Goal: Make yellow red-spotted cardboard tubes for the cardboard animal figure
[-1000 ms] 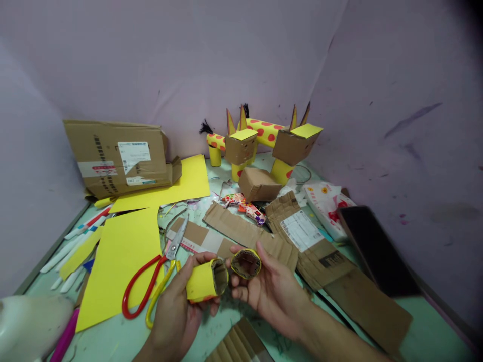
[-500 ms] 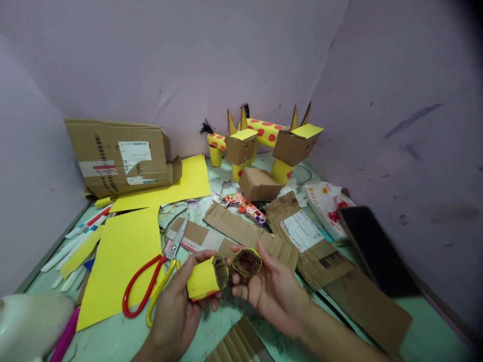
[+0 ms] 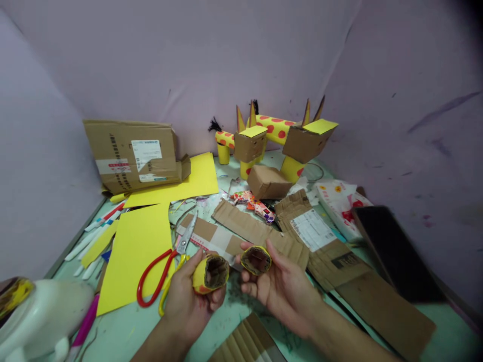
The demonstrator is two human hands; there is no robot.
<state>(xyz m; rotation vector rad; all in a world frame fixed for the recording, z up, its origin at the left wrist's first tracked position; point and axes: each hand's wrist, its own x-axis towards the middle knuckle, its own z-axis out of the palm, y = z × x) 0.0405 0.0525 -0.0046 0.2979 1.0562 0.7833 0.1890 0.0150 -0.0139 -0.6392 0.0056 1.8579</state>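
My left hand [image 3: 188,294] is closed around a short yellow cardboard tube [image 3: 199,275], whose hollow brown end faces me. Some orange shows low on its side. In my right hand [image 3: 287,286] is a second yellow-edged cardboard tube [image 3: 256,260], gripped between thumb and fingers with its opening toward me. The two tubes are held apart, side by side above the table. Just left of my left hand lie scissors [image 3: 171,264] with one red and one yellow handle, their blades partly spread.
Two spotted cardboard animals [image 3: 279,131] stand at the back, near a small brown box [image 3: 267,182]. Yellow sheets [image 3: 136,251] and a larger carton [image 3: 136,158] lie left. Cardboard strips [image 3: 362,296] and a dark phone [image 3: 396,251] are on the right. A white glue gun [image 3: 60,311] is front left.
The tube in my left hand has turned so its open end faces me more. The whole view has shifted, placing things farther right. Both hands keep their tubes.
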